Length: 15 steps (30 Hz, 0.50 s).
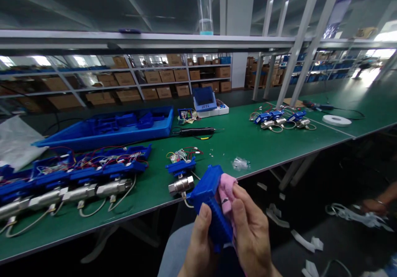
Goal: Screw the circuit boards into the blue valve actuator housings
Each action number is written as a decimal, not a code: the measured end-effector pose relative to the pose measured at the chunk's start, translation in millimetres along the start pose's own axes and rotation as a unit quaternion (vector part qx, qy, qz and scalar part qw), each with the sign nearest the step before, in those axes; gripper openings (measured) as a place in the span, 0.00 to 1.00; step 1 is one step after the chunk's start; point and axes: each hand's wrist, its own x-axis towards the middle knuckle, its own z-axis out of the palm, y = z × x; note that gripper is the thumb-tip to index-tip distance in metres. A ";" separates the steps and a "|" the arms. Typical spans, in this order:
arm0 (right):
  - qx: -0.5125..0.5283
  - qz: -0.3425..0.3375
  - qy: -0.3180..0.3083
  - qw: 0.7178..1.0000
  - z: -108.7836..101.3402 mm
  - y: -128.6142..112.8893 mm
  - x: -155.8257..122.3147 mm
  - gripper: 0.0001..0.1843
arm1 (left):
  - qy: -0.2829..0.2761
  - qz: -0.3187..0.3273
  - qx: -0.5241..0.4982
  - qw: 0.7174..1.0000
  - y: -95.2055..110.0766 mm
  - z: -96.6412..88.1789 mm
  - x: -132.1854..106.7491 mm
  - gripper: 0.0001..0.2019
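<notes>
A blue plastic housing (211, 204) is held in front of the table edge, over my lap. My left hand (198, 244) grips it from below and behind, thumb on its ribbed side. My right hand (251, 231) is closed on a pink cloth (227, 187) pressed against the housing's right face. Just beyond, on the green table (254, 144), lies a blue assembly with a metal valve (180, 177) and coloured wires.
A row of several blue valve assemblies (77, 177) lies at the left, with a blue tray (111, 128) behind. An electric screwdriver (195, 132), more assemblies (279, 119) and a tape roll (336, 120) lie farther back. Another person's hand (376, 204) shows at the right, above scraps on the floor.
</notes>
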 end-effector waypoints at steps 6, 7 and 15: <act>-0.128 -0.273 -0.185 0.936 -5.7 9.9 1.5 0.24 | -0.022 -0.012 -0.106 0.994 3.7 -5.5 14.8 0.31; -0.139 -0.279 -0.190 0.931 -7.3 12.4 3.4 0.24 | -0.035 -0.009 -0.116 0.993 3.0 -5.8 15.0 0.30; -0.245 -0.287 -0.170 0.910 -3.7 15.0 4.8 0.23 | 0.052 0.034 -0.025 0.998 -3.0 -11.2 20.4 0.36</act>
